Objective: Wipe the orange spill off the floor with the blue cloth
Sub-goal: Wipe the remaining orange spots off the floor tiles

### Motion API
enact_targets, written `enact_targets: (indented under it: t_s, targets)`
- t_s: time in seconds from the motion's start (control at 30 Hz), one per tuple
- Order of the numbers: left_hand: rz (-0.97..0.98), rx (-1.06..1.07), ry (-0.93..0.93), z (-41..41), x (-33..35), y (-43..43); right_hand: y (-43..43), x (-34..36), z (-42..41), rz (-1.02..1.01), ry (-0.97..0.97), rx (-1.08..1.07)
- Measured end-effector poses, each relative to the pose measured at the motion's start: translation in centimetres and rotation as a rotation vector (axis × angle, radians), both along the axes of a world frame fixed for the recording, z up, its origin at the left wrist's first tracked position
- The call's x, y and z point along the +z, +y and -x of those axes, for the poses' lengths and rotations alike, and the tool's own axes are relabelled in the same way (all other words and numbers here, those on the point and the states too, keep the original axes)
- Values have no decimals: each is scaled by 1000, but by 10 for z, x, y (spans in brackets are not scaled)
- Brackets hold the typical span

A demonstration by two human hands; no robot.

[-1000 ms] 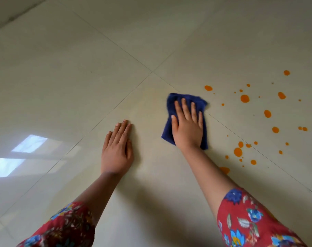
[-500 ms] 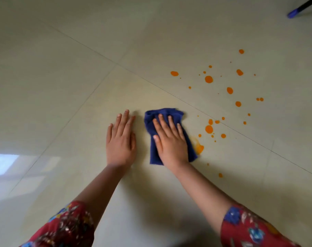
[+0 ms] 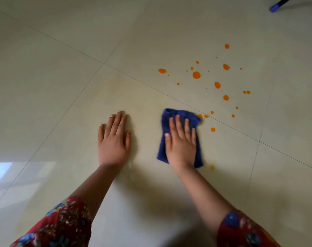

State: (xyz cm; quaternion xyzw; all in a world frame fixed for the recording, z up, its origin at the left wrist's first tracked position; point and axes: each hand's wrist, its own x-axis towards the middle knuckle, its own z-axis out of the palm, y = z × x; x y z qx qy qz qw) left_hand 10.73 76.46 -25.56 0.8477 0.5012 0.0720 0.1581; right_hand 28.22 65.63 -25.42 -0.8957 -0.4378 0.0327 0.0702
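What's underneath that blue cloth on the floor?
The right hand presses flat on top of the blue cloth, which lies on the tiled floor. Orange drops show just past its far corner; whether any spill lies beneath is hidden.

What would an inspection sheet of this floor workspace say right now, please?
Surface: pale glossy tiled floor, thin grout lines.
Job's things: blue cloth lies on the floor under the right hand; orange spill is scattered as drops beyond and to the right of the cloth, the nearest ones at its far corner; faint orange smear beside its near corner.
Clutter: nothing seen.
Hands: left hand flat on bare floor; right hand pressing the cloth, fingers straight.
Cables: nothing seen.
Surroundings: blue-tipped dark pole at top right; window reflection at left edge.
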Motion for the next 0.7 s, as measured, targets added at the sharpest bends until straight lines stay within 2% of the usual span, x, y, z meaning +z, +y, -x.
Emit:
enact_targets:
  t_s: [0.1, 0.17, 0.27, 0.33, 0.37, 0.53, 0.63, 0.7]
  targets:
    - [-8, 7, 4, -1, 1, 0, -26, 1, 35, 42, -10, 293]
    - [-1, 7, 2, -2, 0, 1, -70, 2, 37, 43, 0, 346]
    - [0, 8, 5, -1, 0, 0, -103, 2, 12, 33, -10, 34]
    - [6, 2, 4, -2, -1, 0, -82, -1, -7, 26, -22, -162]
    - [6, 1, 5, -2, -1, 0, -63, -1, -13, 11, -16, -182]
    - [-11, 10, -13, -3, 0, 0, 26, -2, 13, -5, 26, 87]
    - [-22, 11, -25, -3, 0, 1, 17, -2, 52, -21, 25, 300]
    - [-19, 7, -34, -3, 1, 1, -16, 0, 66, -24, 31, 362]
